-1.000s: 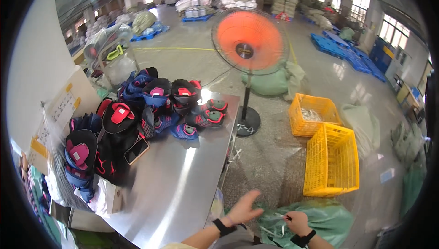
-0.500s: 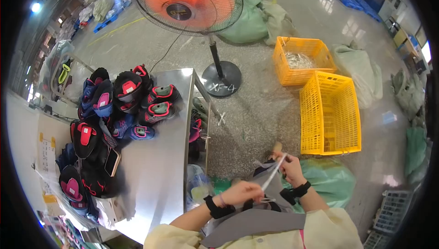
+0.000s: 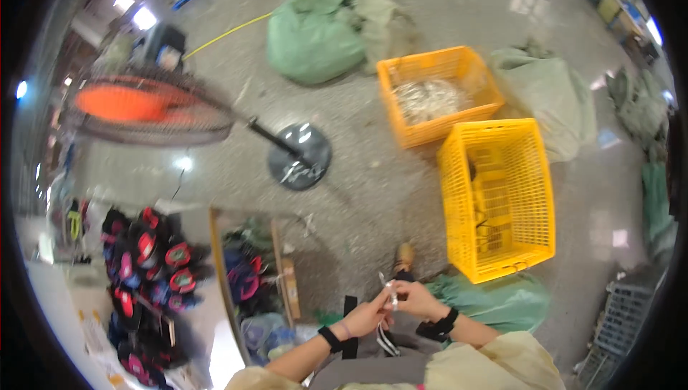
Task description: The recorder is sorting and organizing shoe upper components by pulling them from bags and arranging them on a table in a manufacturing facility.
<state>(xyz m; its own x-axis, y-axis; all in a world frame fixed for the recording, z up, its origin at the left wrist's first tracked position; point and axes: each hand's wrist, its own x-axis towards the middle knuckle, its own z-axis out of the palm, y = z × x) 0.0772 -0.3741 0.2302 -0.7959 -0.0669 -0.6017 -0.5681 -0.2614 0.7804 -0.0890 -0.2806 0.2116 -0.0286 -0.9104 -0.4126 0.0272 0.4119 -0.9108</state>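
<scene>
Close together over my lap, both hands are closed on white shoelaces. My left hand [image 3: 365, 317] pinches the bundle from the left, and loose ends hang below it. The fingers of my right hand [image 3: 421, 300] grip the same white shoelaces [image 3: 391, 295] near their upper end, where a short tip sticks up. How the strands run between the fingers is blurred. Grey cloth [image 3: 369, 371] covers my lap under the hands. Black bands wrap both wrists.
Ahead to the right stand a yellow crate [image 3: 545, 196] and an orange crate [image 3: 405, 134] holding many whitish strands. Green sacks [image 3: 315, 35] lie on the floor, one [image 3: 494, 302] beside my right arm. Left are a pedestal fan [image 3: 299, 157] and a table with several shoes [image 3: 147, 246].
My hands have come together; the white strand stretched between them is now bunched at the fingers. The view has turned, so the fan and table sit farther left.
</scene>
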